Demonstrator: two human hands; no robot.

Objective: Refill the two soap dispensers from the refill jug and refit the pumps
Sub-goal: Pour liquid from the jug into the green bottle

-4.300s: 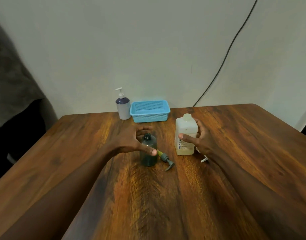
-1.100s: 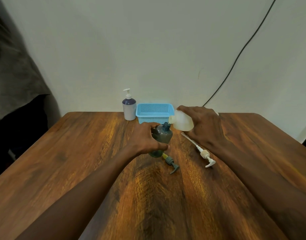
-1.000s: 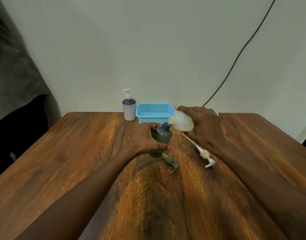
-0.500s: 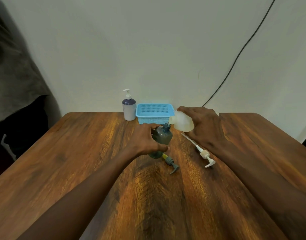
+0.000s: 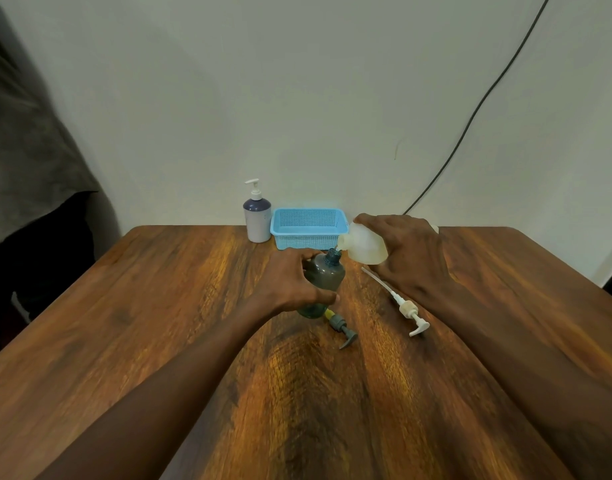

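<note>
Hands and bottles at the centre of the table, spare items at its far edge.

The left hand point(image 5: 290, 285) wraps the open dispenser bottle point(image 5: 323, 275) at frame centre; just right of it the right hand point(image 5: 408, 254) holds the refill jug point(image 5: 365, 245) tipped on its side, its mouth at the bottle's neck. Below the bottle, one pump point(image 5: 342, 329) lies on the table point(image 5: 124, 306); a second pump point(image 5: 406, 308) lies to its right, under the right hand. Higher in the frame, against the wall, a basket point(image 5: 308, 228) sits with the second dispenser point(image 5: 258, 216) upright just left of it. A cable point(image 5: 477, 105) runs down the wall at upper right.
</note>
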